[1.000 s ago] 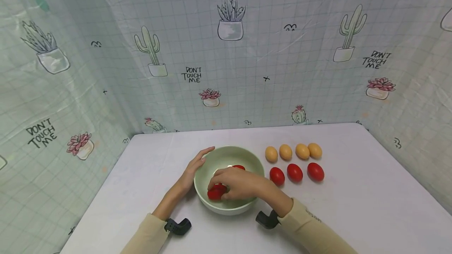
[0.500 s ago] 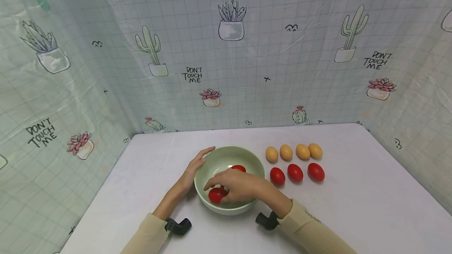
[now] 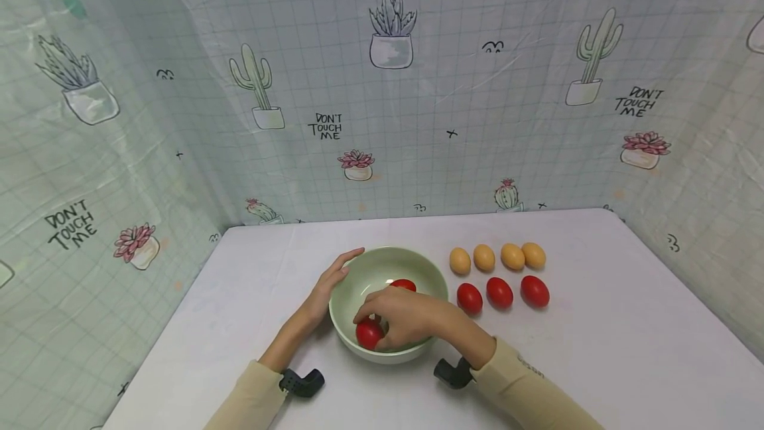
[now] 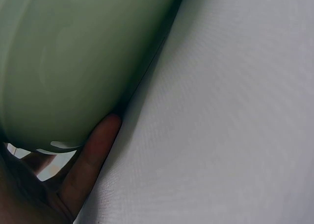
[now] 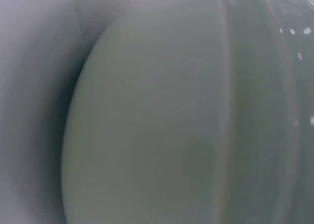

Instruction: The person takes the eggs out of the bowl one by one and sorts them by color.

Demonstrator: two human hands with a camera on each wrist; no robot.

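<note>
- The right hand reaches into the green bowl, thumb and fingers pinched around a red egg at the bowl's near left inside.
- The left hand lies against the bowl's left outer wall, fingers extended, one reaching along the far left rim; the left wrist view shows a digit lying straight against the lower wall.
- The two hands are apart from each other; the right wrist view shows mostly the bowl's outer wall.
- A second red egg sits in the bowl, just beyond the right hand and partly hidden by it.
- Right of the bowl, three more red eggs lie in a row, spaced apart.
- On the far side of these, four yellow eggs form another row, the two rightmost close together.
- Everything rests on a white table.
- Behind stands a cactus-print cloth.
</note>
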